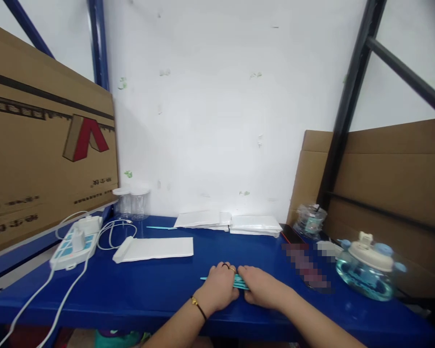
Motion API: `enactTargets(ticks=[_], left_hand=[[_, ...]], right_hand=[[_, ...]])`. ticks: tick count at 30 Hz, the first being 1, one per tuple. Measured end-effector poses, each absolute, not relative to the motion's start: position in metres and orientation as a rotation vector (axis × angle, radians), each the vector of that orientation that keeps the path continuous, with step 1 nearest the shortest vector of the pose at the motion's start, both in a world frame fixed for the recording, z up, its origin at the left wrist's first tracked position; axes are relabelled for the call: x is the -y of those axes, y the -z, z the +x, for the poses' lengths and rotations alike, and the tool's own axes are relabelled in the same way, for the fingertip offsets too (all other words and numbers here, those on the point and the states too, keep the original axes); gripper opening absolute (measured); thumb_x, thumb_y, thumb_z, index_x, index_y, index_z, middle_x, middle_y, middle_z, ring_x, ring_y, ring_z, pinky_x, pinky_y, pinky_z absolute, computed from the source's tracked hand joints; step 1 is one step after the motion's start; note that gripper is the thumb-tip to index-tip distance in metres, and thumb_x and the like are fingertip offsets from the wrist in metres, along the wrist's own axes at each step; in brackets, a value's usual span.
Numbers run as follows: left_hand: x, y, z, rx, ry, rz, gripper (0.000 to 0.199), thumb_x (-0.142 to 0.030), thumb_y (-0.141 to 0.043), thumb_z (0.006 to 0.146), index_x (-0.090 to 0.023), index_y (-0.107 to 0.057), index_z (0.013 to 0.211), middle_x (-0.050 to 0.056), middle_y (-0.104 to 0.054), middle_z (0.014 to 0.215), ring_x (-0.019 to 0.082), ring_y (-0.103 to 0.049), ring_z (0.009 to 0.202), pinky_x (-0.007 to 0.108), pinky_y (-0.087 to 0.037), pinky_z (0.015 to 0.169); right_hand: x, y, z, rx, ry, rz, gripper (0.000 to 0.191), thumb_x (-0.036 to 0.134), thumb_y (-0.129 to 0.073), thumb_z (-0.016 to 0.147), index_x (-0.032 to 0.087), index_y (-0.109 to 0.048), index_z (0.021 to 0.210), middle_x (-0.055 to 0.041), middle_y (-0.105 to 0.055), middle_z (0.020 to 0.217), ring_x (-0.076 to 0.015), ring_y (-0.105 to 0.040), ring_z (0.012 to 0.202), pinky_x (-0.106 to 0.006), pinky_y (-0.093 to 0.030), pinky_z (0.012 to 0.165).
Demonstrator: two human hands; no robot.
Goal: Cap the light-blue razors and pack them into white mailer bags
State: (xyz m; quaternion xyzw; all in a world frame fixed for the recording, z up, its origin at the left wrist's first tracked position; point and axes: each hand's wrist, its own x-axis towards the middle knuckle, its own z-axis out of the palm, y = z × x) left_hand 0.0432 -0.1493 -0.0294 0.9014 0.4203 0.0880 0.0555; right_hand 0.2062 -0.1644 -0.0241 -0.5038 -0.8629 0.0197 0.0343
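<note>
Near the front edge of the blue table, my left hand [222,286] and my right hand [260,286] are side by side, both closed around a bundle of thin teal sticks [240,282]. The bundle shows in the small gap between the hands, and one pointed tip sticks out left of my left hand. Most of the bundle is hidden by my fingers. A single teal stick [161,227] lies farther back, beside stacked white packets [203,219]. Left of my hands is a flat white packet [159,248].
A power strip [74,244] with white cables lies at the left, near two clear jars [139,205]. More white packets [255,224] are at the back. On the right stand a teal water bottle [368,270] and a clear plastic cup [311,221]. Cardboard [47,145] borders the left.
</note>
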Motion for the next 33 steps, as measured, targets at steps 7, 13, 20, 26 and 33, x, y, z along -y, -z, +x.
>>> enactTargets(ticks=[7,13,20,26,33], left_hand=[[0.138,0.034,0.044,-1.273,-0.479,2.515,0.029,-0.031,-0.059,0.069,-0.021,-0.059,0.096,0.011,-0.063,0.099,0.029,-0.057,0.096,0.038,-0.043,0.081],[0.131,0.026,0.053,-0.982,-1.069,1.995,0.021,-0.038,-0.050,0.082,-0.018,-0.055,0.084,0.003,-0.064,0.080,0.017,-0.058,0.072,0.025,-0.042,0.062],[0.132,0.033,0.058,-0.953,-1.132,1.687,0.018,-0.035,-0.057,0.076,-0.018,-0.053,0.071,-0.002,-0.054,0.057,0.013,-0.050,0.055,0.024,-0.037,0.053],[0.152,0.025,0.049,-0.760,-0.994,1.390,0.025,-0.039,-0.063,0.071,-0.019,-0.048,0.067,-0.009,-0.037,0.047,0.006,-0.033,0.042,0.022,-0.033,0.047],[0.204,0.033,0.036,-0.618,-0.589,1.129,0.011,-0.025,-0.064,0.064,-0.019,-0.057,0.069,-0.004,-0.044,0.049,0.011,-0.043,0.046,0.025,-0.038,0.049]], right_hand=[[0.163,-0.018,0.184,2.793,0.057,-1.644,0.035,0.009,-0.056,0.061,0.012,-0.064,0.095,-0.0177,-0.068,0.089,-0.0325,-0.065,0.078,-0.035,-0.045,0.061],[0.159,-0.117,0.177,2.649,0.084,-1.474,0.054,0.034,-0.078,0.053,0.020,-0.063,0.103,-0.0102,-0.065,0.097,-0.0286,-0.061,0.085,-0.032,-0.044,0.067],[0.154,-0.094,0.152,2.504,-0.155,-1.165,0.030,0.037,-0.042,0.090,0.020,-0.066,0.096,-0.0080,-0.064,0.093,-0.0219,-0.059,0.086,-0.034,-0.043,0.079],[0.157,-0.046,0.172,1.858,-0.916,-0.779,0.071,0.048,-0.060,0.078,0.027,-0.029,0.138,-0.0125,-0.047,0.131,-0.0259,-0.045,0.120,-0.041,-0.038,0.097],[0.219,-0.009,0.157,1.695,-1.830,-0.313,0.039,0.048,-0.072,0.063,0.017,-0.068,0.087,-0.0142,-0.064,0.108,-0.0355,-0.053,0.111,-0.051,-0.030,0.099]])
